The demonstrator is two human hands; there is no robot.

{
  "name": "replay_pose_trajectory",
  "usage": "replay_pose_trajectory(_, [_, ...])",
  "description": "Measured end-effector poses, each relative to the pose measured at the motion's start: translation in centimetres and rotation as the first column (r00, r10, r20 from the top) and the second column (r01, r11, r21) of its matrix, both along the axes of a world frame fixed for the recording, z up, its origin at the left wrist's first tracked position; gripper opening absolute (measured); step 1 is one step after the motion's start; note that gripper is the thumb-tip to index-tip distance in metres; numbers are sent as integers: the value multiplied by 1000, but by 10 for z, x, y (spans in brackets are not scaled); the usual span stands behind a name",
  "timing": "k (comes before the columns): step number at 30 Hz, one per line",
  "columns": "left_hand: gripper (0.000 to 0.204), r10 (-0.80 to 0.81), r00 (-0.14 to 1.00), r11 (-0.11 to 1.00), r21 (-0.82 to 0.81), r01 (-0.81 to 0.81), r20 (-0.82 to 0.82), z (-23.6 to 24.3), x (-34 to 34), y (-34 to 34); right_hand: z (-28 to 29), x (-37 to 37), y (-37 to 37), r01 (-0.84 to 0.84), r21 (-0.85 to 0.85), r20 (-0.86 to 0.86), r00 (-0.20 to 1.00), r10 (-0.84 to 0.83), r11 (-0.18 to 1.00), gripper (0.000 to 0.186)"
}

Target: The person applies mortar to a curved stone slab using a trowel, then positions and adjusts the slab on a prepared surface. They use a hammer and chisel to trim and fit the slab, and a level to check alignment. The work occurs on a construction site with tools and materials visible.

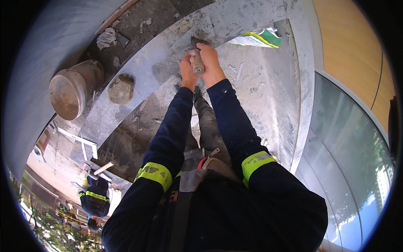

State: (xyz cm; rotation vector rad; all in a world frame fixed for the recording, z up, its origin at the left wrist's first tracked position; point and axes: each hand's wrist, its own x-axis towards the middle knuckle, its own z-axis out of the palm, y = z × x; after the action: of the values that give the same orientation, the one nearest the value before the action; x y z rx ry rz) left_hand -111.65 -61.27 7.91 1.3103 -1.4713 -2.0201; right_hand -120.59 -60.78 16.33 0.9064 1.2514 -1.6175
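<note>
My right hand (210, 63) grips the wooden handle (198, 67) of a dirty trowel (197, 42), whose metal blade points forward over a grey curved stone ledge (172, 50). My left hand (188, 69) is right beside it with bent fingers at the handle; whether they grip it or something behind it is hidden. A square grey slab piece (202, 25) lies on the ledge just beyond the blade. Below my hands are dusty floor and my legs.
A dirty bucket (63, 94) stands left, near a mound of mortar (121, 89) on the ledge. A green-and-white bag (258, 40) lies ahead right. Glass panels (344, 155) curve along the right. Another person (94, 199) works at lower left. Rubble (107, 40) lies upper left.
</note>
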Motion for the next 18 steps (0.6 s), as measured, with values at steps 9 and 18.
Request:
replay_pose_trajectory(9, [30, 22, 999, 994, -104, -20, 23, -8, -6, 9, -4, -25, -13, -12, -58, -12, 1000, 11, 998, 15])
replay_pose_trajectory(18, [33, -72, 990, 997, 37, 68, 117, -1, 5, 11, -11, -39, -18, 65, -88, -136, 988, -76, 994, 18])
